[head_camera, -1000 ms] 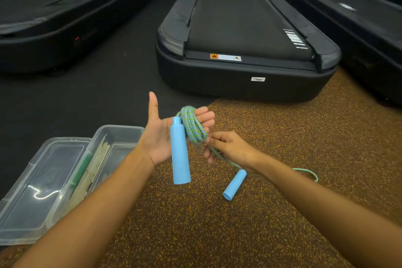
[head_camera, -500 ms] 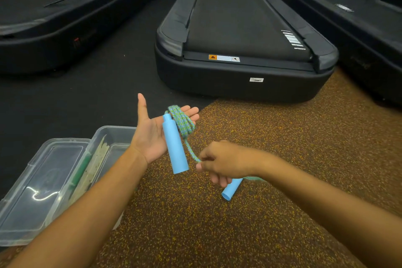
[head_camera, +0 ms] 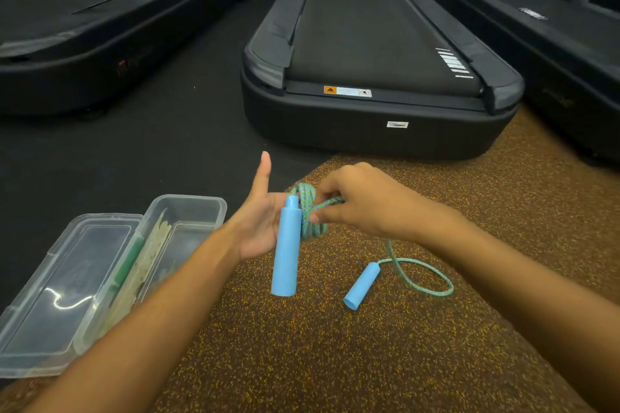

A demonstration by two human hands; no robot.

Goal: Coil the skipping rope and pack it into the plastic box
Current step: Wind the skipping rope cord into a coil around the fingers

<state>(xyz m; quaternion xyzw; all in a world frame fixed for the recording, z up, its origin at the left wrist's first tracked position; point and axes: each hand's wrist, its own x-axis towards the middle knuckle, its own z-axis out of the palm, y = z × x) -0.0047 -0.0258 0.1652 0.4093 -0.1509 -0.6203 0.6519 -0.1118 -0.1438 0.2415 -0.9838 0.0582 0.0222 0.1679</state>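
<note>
Since half a second ago our right hand (head_camera: 362,201) has come up from below the coil to its top, carrying another turn of the skipping rope (head_camera: 307,208) over the fingers of our left hand (head_camera: 258,228), and the slack (head_camera: 426,278) on the floor now lies in one open loop. The left hand is held flat and open, palm up and thumb raised, and serves only as a former for the coil. The right hand pinches the cord between thumb and fingers just beside the coil. The first handle (head_camera: 287,251) hangs straight down in front of the left palm, and the second handle (head_camera: 361,285) lies on the floor at the end of the slack. We judge the braided cord to be light, soft and limp, so the turns will likely spring loose unless we keep them under tension. The smooth, rigid handles look like the slippery parts. The surest hold would be across the whole bundle of turns, with both handles gathered against it. The plastic box (head_camera: 188,203) stands open on our left with its lid (head_camera: 67,278) folded out. It already holds some pale and green items that we cannot identify. Under us is speckled brown floor (head_camera: 335,362) meeting a dark mat (head_camera: 167,144), with a black treadmill (head_camera: 369,43) ahead and others on both sides.
</note>
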